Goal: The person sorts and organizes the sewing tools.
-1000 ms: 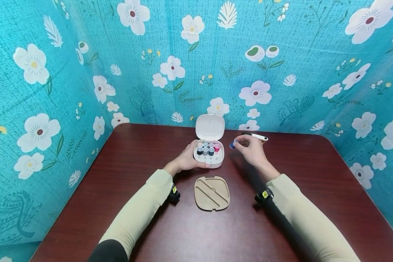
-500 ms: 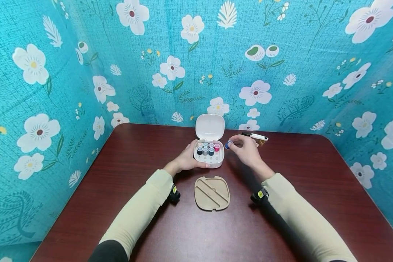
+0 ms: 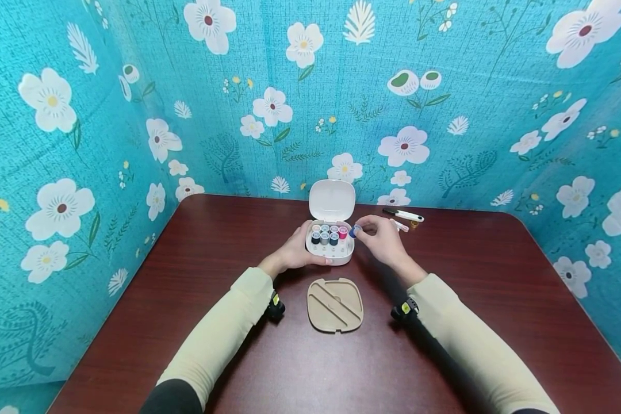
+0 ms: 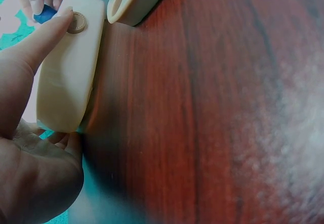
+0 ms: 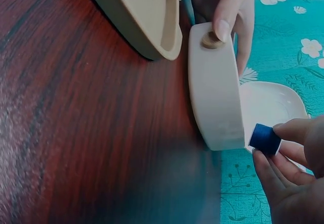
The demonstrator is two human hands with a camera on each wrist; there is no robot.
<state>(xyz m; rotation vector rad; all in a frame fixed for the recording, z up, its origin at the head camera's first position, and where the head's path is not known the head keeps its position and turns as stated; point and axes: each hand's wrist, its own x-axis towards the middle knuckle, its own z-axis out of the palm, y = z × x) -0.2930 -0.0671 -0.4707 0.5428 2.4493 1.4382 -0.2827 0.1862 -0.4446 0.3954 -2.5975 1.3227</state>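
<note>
Blue spool [image 3: 353, 231] pinched in right hand [image 3: 380, 238], at right rim of open sewing box [image 3: 330, 248].
Left hand [image 3: 296, 252] curled round box front, thumb on brown clasp button [image 4: 77, 23]. Risk: spool clipping rim or pink spool [image 3: 343, 232], slipping from fingertips, rolling across table [image 3: 445, 322]. Head view alone shows spool slots inside; wrist views alone show clasp and fingertip grip [image 5: 286, 130]. Beige insert tray [image 3: 335, 305] near.

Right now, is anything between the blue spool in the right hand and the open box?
Nothing visible: the right hand pinches the blue spool beside the open box, whose lid stands up behind.
</note>
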